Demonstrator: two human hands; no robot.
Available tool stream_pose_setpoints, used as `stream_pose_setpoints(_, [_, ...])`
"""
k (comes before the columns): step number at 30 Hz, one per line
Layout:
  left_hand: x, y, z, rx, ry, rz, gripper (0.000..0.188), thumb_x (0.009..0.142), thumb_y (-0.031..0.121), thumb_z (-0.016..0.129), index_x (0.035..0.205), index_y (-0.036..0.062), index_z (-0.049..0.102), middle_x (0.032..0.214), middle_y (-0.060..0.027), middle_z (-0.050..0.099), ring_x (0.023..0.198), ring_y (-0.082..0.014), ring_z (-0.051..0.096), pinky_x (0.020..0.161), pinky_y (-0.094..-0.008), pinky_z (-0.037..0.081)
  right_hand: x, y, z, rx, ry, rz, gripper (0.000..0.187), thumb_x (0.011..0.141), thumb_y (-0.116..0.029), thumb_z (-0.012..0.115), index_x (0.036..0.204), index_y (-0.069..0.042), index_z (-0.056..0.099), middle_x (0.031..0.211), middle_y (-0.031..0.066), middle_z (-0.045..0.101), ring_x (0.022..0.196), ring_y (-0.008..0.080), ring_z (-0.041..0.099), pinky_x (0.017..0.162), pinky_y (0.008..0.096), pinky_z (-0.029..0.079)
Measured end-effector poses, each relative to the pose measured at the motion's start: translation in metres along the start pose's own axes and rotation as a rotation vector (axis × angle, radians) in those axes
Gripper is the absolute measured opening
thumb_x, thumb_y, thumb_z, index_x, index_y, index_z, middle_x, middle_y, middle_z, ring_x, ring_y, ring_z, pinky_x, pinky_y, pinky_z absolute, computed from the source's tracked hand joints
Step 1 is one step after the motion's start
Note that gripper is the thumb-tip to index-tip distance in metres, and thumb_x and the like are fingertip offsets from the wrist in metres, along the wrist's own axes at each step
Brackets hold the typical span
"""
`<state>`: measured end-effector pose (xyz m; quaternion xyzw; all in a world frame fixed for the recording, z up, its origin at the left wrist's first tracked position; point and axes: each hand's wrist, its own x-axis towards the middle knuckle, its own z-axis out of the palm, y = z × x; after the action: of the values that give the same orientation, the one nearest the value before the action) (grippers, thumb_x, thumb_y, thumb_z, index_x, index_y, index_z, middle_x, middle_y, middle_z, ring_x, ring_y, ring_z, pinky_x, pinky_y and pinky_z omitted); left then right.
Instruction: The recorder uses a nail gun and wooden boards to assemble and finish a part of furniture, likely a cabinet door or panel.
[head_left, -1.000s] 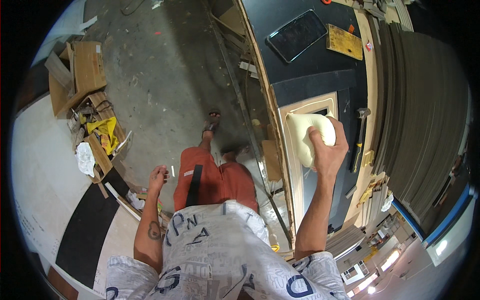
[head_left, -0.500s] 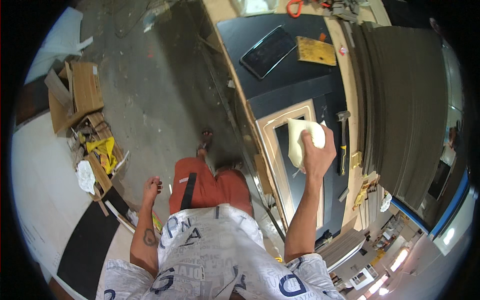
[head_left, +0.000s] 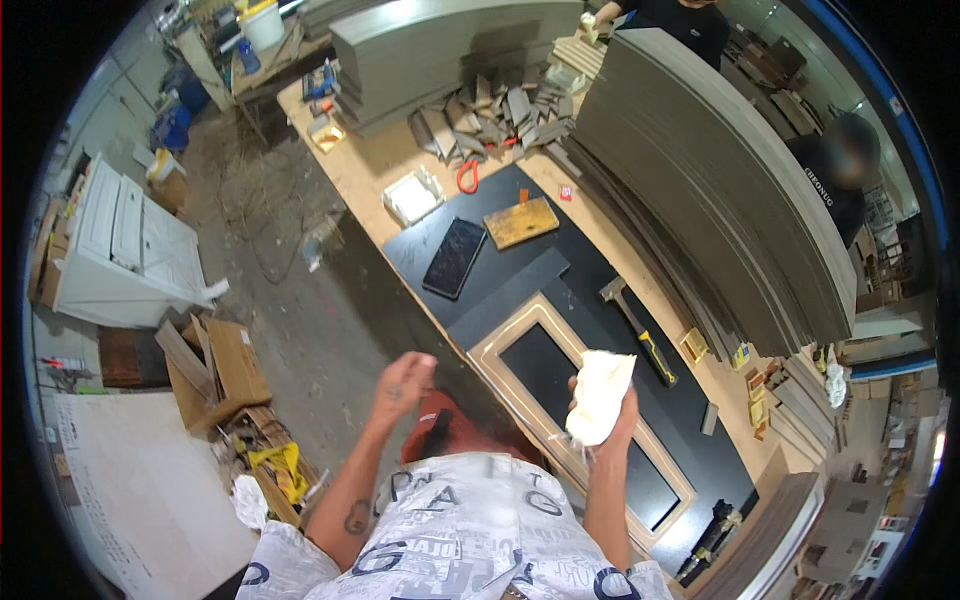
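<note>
My right hand (head_left: 622, 420) grips a soft, cream-coloured bag (head_left: 602, 395), which seems filled with a pale paste; its narrow end points down toward me. The bag is above a light wood rectangular frame (head_left: 510, 328) that bears a thin pale line of paste along its face. Under the frame lies a black panel (head_left: 590, 275) on the workbench. My left hand (head_left: 402, 385) hangs in the air left of the bench edge, fingers curled, with nothing visible in it. Right of the frame lies a hammer (head_left: 634, 320) with a black and yellow handle.
A dark phone (head_left: 455, 258) and a yellowish block (head_left: 521, 222) lie on the panel. Beyond are red-handled scissors (head_left: 467, 177), a white tray (head_left: 413, 196) and grey offcuts (head_left: 490, 115). Tall stacked grey boards (head_left: 720, 190) line the right. Two people stand behind them. Cardboard boxes (head_left: 237, 370) sit left.
My view has turned and lifted toward the far bench. The bag has tipped in my right hand, its narrow end now nearer me. My left hand has risen toward the bench.
</note>
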<state>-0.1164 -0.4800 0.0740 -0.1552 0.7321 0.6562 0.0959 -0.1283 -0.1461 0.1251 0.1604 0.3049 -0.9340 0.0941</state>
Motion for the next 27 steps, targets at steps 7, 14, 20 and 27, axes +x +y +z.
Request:
stream_pose_setpoints(7, [0.029,0.126,0.063,-0.02,-0.511,0.202,0.043,0.101,0.04,0.058,0.115,-0.0003,0.06,0.089,-0.0017,0.062,0.076,-0.0083,0.057,0.065,-0.0237,0.047,0.007,-0.002,0.107,0.122,-0.037,0.0,0.074,0.096,-0.065,0.04,0.15,-0.015,0.038,0.13,0.0202,0.06,0.103,0.042,0.066,0.066,0.0512,0.062])
stream_pose_setpoints(14, [0.125,0.13,0.002,-0.15,-0.605,0.047,0.043,0.1,0.032,0.062,0.127,-0.0017,0.057,0.1,-0.0011,0.063,0.084,-0.0068,0.054,0.076,-0.0236,0.047,0.089,0.064,0.101,-0.252,-0.079,0.169,0.085,0.085,-0.045,0.071,0.148,0.001,0.037,0.133,0.0164,0.058,0.116,0.0251,0.062,0.095,0.0329,0.054])
stream_pose_setpoints(20, [0.204,0.187,-0.073,-0.243,-0.417,0.15,0.028,0.095,0.016,0.067,0.118,-0.0003,0.061,0.091,-0.0027,0.064,0.08,-0.0086,0.058,0.072,-0.0261,0.049,0.202,0.092,0.207,-0.293,-0.276,0.09,0.086,0.079,-0.033,0.081,0.147,-0.001,0.039,0.128,0.0117,0.059,0.114,0.0205,0.061,0.095,0.0317,0.051])
stream_pose_setpoints(27, [0.316,0.146,-0.134,0.221,-0.266,0.427,0.017,0.089,0.011,0.067,0.102,-0.0016,0.066,0.085,-0.0109,0.068,0.076,-0.0173,0.063,0.07,-0.0308,0.049,0.301,0.149,0.227,-0.886,-0.147,0.071,0.071,0.078,-0.019,0.084,0.138,-0.002,0.049,0.123,0.0087,0.063,0.111,0.0165,0.061,0.095,0.0301,0.048])
